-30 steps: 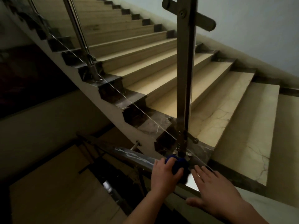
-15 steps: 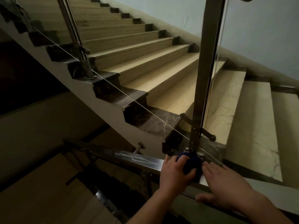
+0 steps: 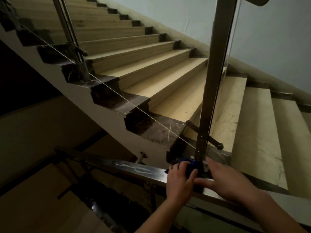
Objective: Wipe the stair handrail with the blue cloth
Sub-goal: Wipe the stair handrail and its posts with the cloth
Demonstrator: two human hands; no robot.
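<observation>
Here left hand (image 3: 180,181) fingers clutch bunched blue cloth (image 3: 191,166) on streaked handrail (image 3: 134,169).

glossy streaked metal handrail (image 3: 138,169); soft blue cloth (image 3: 191,165); polished veined marble steps (image 3: 252,132)

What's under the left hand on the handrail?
The blue cloth, bunched on the handrail by the metal post. The left hand grips it; the right hand rests alongside. The rail surface beneath cloth and hands is covered.

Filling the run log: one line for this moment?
left hand grips crumpled blue cloth on dark metal handrail | right hand open, resting beside | steel post base
</observation>
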